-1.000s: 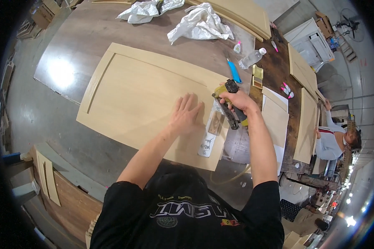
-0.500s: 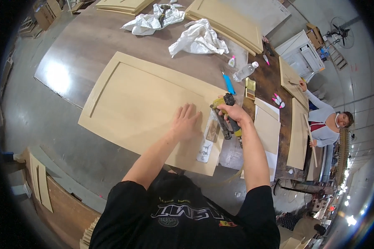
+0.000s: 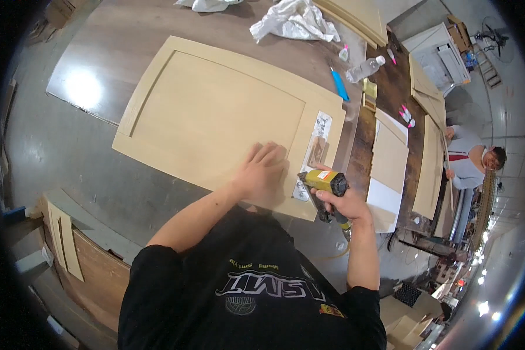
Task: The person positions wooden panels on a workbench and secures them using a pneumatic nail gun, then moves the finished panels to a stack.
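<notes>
A cream cabinet door panel (image 3: 216, 111) with a raised frame lies on the table before me. My left hand (image 3: 263, 173) presses flat on the panel near its close edge, fingers stretched out and slightly blurred. In my right hand (image 3: 351, 204) is a yellow and black nail gun (image 3: 326, 181), my fingers wrapped round its grip. Its nose is over the panel's right rail, by the near end of a white printed strip (image 3: 322, 125). A small brown wooden block (image 3: 317, 151) rests on that strip.
Right of the panel are a blue utility knife (image 3: 339, 85), a plastic bottle (image 3: 364, 70), a small yellow box (image 3: 369, 95) and cream boards (image 3: 389, 160). A crumpled white bag (image 3: 294, 22) lies beyond. Across the table a co-worker (image 3: 468, 153) handles other panels.
My right hand has brought the nail gun toward me, from the strip's far part to its near end. The left hand has slid closer to the panel's near edge. The view has shifted.
</notes>
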{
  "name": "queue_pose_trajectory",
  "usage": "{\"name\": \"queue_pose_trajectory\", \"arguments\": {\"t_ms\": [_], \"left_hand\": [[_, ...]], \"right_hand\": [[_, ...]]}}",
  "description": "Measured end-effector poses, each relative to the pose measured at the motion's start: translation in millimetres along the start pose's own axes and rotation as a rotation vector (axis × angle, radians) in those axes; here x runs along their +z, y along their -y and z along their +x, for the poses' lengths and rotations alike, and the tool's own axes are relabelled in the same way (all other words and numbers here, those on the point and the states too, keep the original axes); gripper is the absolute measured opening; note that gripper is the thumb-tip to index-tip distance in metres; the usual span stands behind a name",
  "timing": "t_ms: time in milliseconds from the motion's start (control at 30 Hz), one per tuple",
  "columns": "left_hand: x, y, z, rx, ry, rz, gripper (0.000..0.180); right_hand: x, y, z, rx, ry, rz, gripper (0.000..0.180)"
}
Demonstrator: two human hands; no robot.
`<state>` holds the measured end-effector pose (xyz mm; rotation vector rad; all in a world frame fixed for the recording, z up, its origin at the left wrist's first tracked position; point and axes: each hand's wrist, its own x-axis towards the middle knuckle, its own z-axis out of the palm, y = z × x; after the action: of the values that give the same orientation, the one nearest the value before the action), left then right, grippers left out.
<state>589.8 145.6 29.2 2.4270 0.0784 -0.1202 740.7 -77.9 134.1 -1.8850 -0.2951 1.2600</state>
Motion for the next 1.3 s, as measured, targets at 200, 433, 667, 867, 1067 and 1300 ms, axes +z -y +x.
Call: {"name": "queue_pose_trajectory", "arguments": {"t_ms": [200,433,667,867,1067,1300], "left_hand": [[14.6,8.1,1.9,-0.003,-0.040,-0.015,0.070],[16.3,5.7,1.0,0.041,-0.117,0.079,0.074],[32.6,18.3,1.6,0.084,-0.167,0.077,0.072],[12.6,6.5,-7.5,0.016,-0.036,0.127,0.068],[28.3,1.9,5.1,0.148,-0.219,0.054,0.061],[15.4,-1.5,-1.8,0.023,-0.093,0.116,0.064]], "right_hand": [[22.8,-11.9,0.9,0.075,0.003,-0.119,0.067],[23.9,-19.8,-1.2,0.134,-0.019,-0.110,0.068],[20.5,-20.4,-5.4,0.047,-0.070,-0.096,0.067],[-41.8,-31.9,12.9,-0.107,-0.498,0.105,0.062],[-127.8,-145.6,104.9,-0.338,-1.069,-0.564,0.069],[7.5,-61.5,109.6,-0.138,-0.639,-0.665,0.073]]}}
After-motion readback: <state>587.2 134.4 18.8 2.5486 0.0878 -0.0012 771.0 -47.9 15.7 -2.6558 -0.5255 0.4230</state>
